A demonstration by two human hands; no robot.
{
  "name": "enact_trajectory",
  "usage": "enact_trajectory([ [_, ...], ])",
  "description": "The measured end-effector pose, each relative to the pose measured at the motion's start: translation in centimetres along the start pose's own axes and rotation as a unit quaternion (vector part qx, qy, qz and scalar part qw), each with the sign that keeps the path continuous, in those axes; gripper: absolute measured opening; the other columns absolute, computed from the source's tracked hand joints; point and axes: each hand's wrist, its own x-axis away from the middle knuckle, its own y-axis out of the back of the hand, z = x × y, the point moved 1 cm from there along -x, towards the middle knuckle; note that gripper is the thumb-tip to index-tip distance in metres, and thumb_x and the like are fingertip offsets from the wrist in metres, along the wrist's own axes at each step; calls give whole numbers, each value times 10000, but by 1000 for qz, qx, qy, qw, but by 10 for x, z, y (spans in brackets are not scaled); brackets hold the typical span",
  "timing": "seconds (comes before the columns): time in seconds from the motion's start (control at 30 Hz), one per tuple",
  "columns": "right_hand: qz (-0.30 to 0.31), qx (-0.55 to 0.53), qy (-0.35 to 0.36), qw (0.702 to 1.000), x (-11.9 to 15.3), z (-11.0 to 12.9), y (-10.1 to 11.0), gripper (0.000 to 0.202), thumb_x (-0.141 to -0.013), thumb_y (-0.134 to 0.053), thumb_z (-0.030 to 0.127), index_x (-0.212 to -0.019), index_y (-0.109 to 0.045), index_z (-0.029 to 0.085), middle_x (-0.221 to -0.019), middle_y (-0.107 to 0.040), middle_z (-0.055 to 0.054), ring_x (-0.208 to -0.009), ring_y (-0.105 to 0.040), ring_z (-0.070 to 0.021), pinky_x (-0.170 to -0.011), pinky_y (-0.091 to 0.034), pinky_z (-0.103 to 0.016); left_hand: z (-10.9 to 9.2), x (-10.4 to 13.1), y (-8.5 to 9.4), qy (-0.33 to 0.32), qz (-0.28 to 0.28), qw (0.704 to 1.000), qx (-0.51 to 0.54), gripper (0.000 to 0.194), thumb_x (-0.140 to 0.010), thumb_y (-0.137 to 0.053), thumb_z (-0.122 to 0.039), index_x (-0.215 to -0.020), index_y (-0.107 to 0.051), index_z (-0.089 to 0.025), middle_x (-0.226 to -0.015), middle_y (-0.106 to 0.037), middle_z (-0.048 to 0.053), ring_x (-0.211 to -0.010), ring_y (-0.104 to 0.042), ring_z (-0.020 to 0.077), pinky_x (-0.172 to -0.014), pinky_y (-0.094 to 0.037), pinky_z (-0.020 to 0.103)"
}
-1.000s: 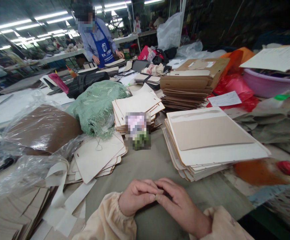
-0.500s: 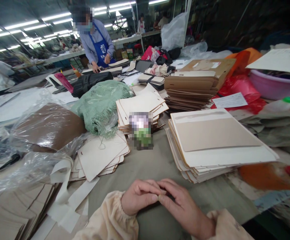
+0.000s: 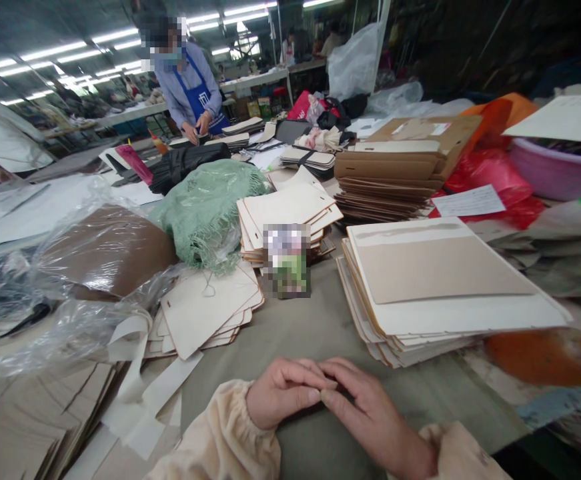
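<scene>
My left hand and my right hand meet at the fingertips over a grey-green cloth at the bottom centre. The fingers of each hand are pressed together and curved. Whether anything small lies between the fingertips cannot be made out. Ahead of them, a pixelated item stands against a pile of cream panels. Right of that is a large stack of pale boards with a beige sheet on top. More cream panels lie fanned out to the left, beside white strips.
A green fringed bundle and a plastic-wrapped brown piece lie on the left. Brown boards, red plastic and a purple basin are on the right. A person in a blue apron works at the far side.
The view has shifted slightly, so table items appear a little further right. The person in the apron has brought their hands closer together. My hands keep the same pose.
</scene>
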Motion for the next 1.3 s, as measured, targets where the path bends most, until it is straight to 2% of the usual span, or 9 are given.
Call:
enact_trajectory([
  [0.23,-3,6,-3,1000,0,0,0,115,-919,-515,293,-965,-595,225,-944,-591,-8,-887,-554,-143,-783,-424,-232,-2,-1,-1,10,-9,1000,-2,195,-804,-664,-208,-982,-742,-202,-878,-675,99,-866,-623,175,-820,-461,295],
  [0.43,-7,8,5,1000,-1,-1,-1,142,-920,-521,316,-979,-608,221,-923,-592,-10,-857,-554,-142,-757,-426,-234,-2,0,-1,14,-4,1000,-11,198,-801,-667,-242,-977,-744,-191,-882,-672,114,-873,-633,213,-825,-473,347],
  [0.6,-13,-1,9,1000,-1,1,0,161,-916,-529,306,-1027,-610,225,-940,-599,-16,-865,-559,-147,-748,-429,-236,-3,0,-1,21,-8,1000,-16,206,-796,-675,-271,-963,-747,-174,-881,-668,117,-853,-626,197,-805,-476,324],
  [1.13,-11,2,13,1000,0,1,-1,151,-920,-521,313,-998,-607,216,-923,-593,-16,-854,-554,-144,-741,-424,-241,-5,-2,-3,4,-7,1000,-11,181,-803,-665,-232,-957,-749,-184,-884,-683,118,-857,-630,190,-809,-476,315],
  [1.3,-10,4,9,1000,-1,1,1,166,-920,-520,320,-1005,-612,211,-925,-596,-23,-853,-557,-148,-736,-428,-243,-5,-2,-3,18,-12,1000,-13,181,-791,-676,-237,-944,-753,-178,-881,-683,119,-848,-632,193,-805,-482,316],
])
